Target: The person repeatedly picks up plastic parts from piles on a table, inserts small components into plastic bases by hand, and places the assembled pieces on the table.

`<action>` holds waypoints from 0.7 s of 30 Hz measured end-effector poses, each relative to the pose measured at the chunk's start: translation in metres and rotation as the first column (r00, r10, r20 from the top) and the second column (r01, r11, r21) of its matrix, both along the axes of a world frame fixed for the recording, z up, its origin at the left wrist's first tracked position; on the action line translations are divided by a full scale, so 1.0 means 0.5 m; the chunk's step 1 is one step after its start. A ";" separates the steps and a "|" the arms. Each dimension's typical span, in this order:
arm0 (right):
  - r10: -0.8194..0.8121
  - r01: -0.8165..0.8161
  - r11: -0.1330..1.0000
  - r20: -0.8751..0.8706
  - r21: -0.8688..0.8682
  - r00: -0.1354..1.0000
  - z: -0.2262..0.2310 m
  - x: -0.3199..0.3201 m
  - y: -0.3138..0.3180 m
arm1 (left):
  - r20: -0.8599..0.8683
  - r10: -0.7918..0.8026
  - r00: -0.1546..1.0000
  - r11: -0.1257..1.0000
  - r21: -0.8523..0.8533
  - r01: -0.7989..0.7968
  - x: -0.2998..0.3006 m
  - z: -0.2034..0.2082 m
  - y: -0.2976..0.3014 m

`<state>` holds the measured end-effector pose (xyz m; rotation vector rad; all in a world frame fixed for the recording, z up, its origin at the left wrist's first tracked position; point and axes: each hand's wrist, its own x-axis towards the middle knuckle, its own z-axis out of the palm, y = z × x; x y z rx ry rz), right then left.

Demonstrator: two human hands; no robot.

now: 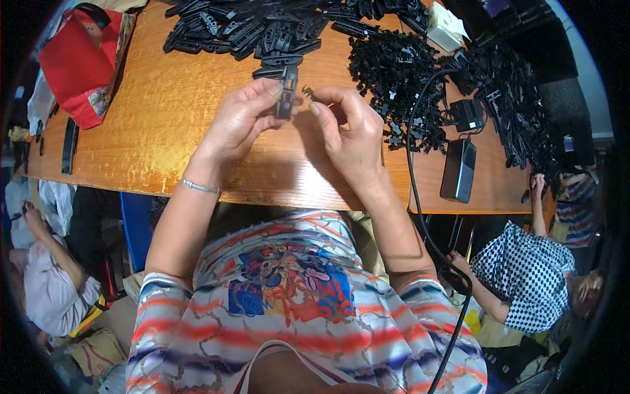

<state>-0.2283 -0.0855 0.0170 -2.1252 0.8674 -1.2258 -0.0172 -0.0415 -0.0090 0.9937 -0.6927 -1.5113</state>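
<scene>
My left hand grips an oblong black plastic part with openings along its face, held upright above the wooden table. Close to its right, my right hand pinches a small black plastic clip between thumb and forefinger. The clip and the larger part are slightly apart. Beyond my hands lies a heap of similar oblong black parts. To the right of it spreads a pile of small black clips.
A red bag sits on the table at left. At right are a power bank-like black box, a black cable, a white tissue pack and another black heap. People sit at both sides.
</scene>
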 end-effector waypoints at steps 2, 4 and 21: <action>0.005 -0.003 0.996 0.017 -0.087 1.000 0.005 0.008 0.003 | -0.089 -0.003 0.996 1.000 0.011 0.005 0.000 0.000 0.006; 0.023 -0.018 0.994 0.044 -0.107 0.999 0.011 0.014 0.006 | -0.190 -0.076 0.979 0.996 -0.065 0.065 0.003 -0.008 0.009; 0.134 -0.138 0.979 -0.032 -0.148 0.990 0.025 0.021 0.011 | -0.113 -0.072 0.991 0.996 -0.058 0.066 0.019 -0.013 0.026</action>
